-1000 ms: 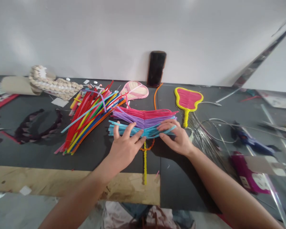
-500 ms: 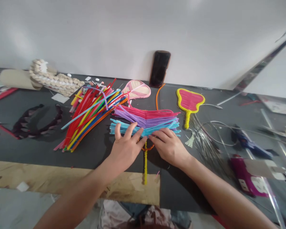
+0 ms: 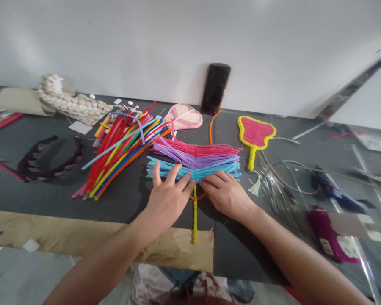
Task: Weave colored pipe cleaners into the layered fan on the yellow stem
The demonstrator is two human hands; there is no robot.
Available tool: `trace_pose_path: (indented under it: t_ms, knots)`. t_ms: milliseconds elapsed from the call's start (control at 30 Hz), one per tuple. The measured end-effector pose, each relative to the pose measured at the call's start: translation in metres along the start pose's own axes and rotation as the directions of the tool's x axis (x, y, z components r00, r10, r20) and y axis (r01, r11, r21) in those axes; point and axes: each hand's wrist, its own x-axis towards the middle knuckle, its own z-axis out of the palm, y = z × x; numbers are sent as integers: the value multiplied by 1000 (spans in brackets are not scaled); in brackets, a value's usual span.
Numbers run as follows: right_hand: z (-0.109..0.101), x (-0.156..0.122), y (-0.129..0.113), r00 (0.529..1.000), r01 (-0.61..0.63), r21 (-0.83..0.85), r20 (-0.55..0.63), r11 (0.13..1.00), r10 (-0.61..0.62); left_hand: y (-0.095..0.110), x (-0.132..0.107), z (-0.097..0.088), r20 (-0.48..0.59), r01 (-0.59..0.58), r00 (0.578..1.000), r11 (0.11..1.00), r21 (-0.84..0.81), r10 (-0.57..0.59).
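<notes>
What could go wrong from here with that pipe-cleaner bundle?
The cyan pipe cleaners seem held down only by the left hand and right hand, so their ends might splay if either hand lifts. The yellow pipe cleaner running out from under the bundle could slip off centre; nothing visibly fixes it. The pile of loose pipe cleaners lies close to the purple layer, so stems could get mixed.

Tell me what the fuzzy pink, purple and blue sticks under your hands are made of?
The pink, purple and blue pipe cleaners look like soft, matte, fuzzy chenille fibre. They bend in smooth curves and hold their shape, so there is probably thin wire inside, but it is hidden.
</notes>
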Motion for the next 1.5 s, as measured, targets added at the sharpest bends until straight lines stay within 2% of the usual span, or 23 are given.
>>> trace_pose_path:
  t_ms: [400, 600, 933, 1200, 1500]
  knots:
    - [1, -1, 0, 1000, -9, -24, 20, 1000, 10, -1, 2, 3, -39, -51, 998, 997, 53, 53]
    - [0, -1, -4, 1000, -23, -37, 0, 999, 23, -1, 3, 4, -37, -117, 992, 990, 80, 121]
    - [2, -2, -3, 998, -8, 4, 62, 1000, 8, -4, 4, 3, -2, -60, 998, 993, 104, 61]
    - [2, -1, -3, 998, 0, 10, 69, 1000, 0, -10, 10, 12, -94, -46, 994, 992, 113, 57]
    - [2, -1, -4, 997, -21, 27, 76, 999, 19, -11, 17, 20, -137, -37, 989, 990, 136, 56]
